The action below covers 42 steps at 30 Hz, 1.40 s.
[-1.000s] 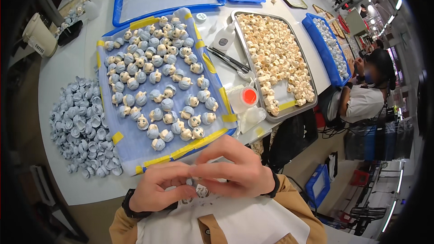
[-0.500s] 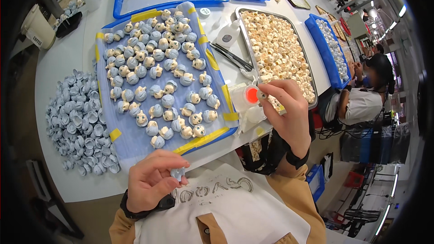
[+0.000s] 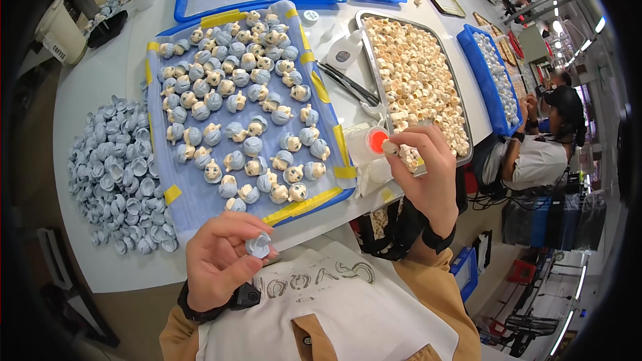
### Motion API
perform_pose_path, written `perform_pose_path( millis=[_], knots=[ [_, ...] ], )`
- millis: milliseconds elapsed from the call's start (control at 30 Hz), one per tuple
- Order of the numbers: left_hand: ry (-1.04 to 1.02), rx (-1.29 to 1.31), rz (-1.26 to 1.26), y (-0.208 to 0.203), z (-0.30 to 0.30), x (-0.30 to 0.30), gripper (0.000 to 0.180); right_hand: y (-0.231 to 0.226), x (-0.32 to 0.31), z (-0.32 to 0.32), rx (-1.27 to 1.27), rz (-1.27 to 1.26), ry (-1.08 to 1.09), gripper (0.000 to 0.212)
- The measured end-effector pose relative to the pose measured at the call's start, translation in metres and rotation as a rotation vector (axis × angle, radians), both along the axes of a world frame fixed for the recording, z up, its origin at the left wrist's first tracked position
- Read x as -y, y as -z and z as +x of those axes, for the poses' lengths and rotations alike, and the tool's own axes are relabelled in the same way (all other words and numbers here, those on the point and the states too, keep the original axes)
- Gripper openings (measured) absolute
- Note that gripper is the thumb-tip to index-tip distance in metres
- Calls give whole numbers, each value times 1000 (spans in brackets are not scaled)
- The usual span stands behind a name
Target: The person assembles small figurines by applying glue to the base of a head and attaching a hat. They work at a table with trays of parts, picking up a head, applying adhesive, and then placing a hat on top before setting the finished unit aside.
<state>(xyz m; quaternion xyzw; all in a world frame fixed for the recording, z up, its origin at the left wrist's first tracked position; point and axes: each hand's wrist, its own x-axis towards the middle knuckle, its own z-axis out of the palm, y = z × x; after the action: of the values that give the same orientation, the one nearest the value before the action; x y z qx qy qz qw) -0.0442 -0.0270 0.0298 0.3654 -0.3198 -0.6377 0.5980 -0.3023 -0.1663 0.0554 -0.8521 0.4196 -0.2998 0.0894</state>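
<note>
My left hand [image 3: 224, 261] pinches a light blue doll hair piece [image 3: 259, 245] between thumb and fingers, low in front of my apron. My right hand [image 3: 428, 184] grips a small cream doll head piece [image 3: 390, 148] at its fingertips. That piece is beside a translucent cup with a bright red-orange opening [image 3: 377, 140]. A blue tray lined with pale blue sheet [image 3: 190, 204] bears several doll heads with blue hair [image 3: 253, 146]. To its left lies a heap of loose blue hair pieces [image 3: 124, 180].
A metal tray [image 3: 370, 53] full of cream head pieces stands at the right. Black tweezers [image 3: 349, 84] and a white bottle [image 3: 345, 51] lie between the trays. Another blue tray [image 3: 179, 0] is at the back. A person in a black cap [image 3: 565, 103] sits at right.
In my left hand the hair piece has turned and risen slightly. My right hand still holds the head piece near the cup, its fingers slightly shifted. The whole view has shifted slightly.
</note>
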Motion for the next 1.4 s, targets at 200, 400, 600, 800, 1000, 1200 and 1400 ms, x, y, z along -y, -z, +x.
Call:
perform_pose_path(
  millis=[200,400,600,800,1000,1200,1400],
  knots=[
    [56,19,-91,6,0,8,35,7,-30,16,345,1,23,30],
    [18,-83,-213,9,-6,10,32,-3,-58,70,575,183,-466,40],
    [29,25,-177,9,-1,5,34,1,-56,78,439,202,-513,36],
    [47,-5,-54,5,-2,1,44,5,-58,77,302,127,-550,40],
    [108,-47,97,-1,-2,-1,58,13,-65,87,195,-4,-441,44],
    [-383,845,-39,-30,63,-71,67,12,-54,62,-91,106,-198,38],
    [-668,1668,375,41,127,-125,104,28,-57,73,-159,146,-118,55]
  ],
)
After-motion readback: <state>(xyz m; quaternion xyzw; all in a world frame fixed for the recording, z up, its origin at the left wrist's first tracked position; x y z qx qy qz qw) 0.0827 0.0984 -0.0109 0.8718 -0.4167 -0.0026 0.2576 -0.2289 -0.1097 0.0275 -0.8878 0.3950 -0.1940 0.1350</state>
